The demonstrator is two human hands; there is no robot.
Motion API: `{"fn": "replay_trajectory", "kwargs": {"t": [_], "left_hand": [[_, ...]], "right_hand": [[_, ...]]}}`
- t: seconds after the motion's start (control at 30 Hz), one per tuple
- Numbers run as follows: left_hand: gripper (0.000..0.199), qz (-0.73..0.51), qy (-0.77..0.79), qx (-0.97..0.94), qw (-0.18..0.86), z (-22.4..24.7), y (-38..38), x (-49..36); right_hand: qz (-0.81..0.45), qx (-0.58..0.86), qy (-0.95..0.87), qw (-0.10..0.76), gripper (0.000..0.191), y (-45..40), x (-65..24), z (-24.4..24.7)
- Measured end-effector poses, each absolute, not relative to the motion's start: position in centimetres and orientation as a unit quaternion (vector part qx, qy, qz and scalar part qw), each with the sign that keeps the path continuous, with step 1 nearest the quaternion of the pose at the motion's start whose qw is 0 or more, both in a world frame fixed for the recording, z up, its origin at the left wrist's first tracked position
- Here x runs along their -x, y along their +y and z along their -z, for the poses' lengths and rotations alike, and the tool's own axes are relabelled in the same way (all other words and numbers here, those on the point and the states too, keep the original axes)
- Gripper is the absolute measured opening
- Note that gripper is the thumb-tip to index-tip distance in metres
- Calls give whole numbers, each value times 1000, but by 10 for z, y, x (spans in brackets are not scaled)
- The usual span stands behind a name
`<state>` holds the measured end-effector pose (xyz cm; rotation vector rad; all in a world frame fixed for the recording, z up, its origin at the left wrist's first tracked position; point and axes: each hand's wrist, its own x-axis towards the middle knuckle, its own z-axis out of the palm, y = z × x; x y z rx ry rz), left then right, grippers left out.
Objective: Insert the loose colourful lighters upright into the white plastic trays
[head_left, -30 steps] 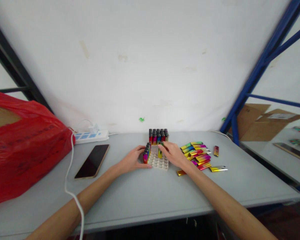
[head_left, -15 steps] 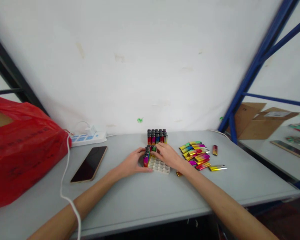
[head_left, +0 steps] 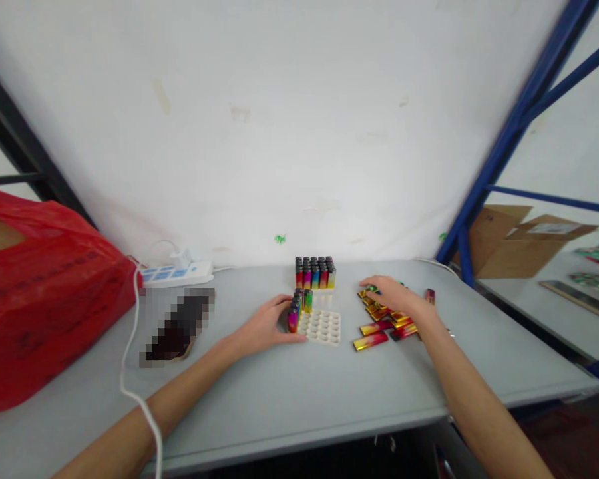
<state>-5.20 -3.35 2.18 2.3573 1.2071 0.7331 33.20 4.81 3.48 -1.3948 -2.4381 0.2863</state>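
Observation:
My left hand [head_left: 269, 322] curves round the left side of a white tray [head_left: 324, 329] with rows of round holes, thumb at its front corner and fingers behind. Several lighters [head_left: 293, 319] with black tops stand upright along the tray's left side, and one green-yellow lighter [head_left: 308, 301] is in its back row. The other holes in view hold nothing. My right hand [head_left: 392, 295] is over a pile of shiny red, gold and yellow lighters [head_left: 374, 326] lying on the table, its fingers apart and reaching down among them. The fingertips are partly hidden.
Behind the tray, a block of upright lighters [head_left: 315, 274] stands near the wall. A phone [head_left: 180, 326], a white power strip [head_left: 177, 274] and a red plastic bag [head_left: 50, 299] are on the left. A blue metal frame [head_left: 494, 166] rises at right.
My right hand has left the tray and moved right to the pile of lighters. The green-yellow lighter in the back row now shows uncovered. My left hand stays at the tray.

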Motion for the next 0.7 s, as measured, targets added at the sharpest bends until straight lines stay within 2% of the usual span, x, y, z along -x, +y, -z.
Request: {"fn": "replay_trajectory", "kwargs": {"t": [0.27, 0.37, 0.5, 0.63, 0.7], "left_hand": [[73, -265, 423, -842, 204, -22, -35, 52], [76, -256, 432, -841, 200, -21, -34, 52], [74, -254, 429, -844, 197, -23, -35, 51], [72, -257, 424, -845, 201, -25, -36, 50], [74, -259, 424, -844, 202, -24, -35, 50]], "right_hand": [[-90, 462, -866, 168, 18, 51, -318, -37], [-79, 456, -854, 236, 27, 45, -305, -40], [-143, 468, -814, 313, 43, 29, -281, -48], [-182, 455, -776, 396, 42, 18, -257, -48], [-237, 462, -743, 423, 48, 16, -247, -44]]}}
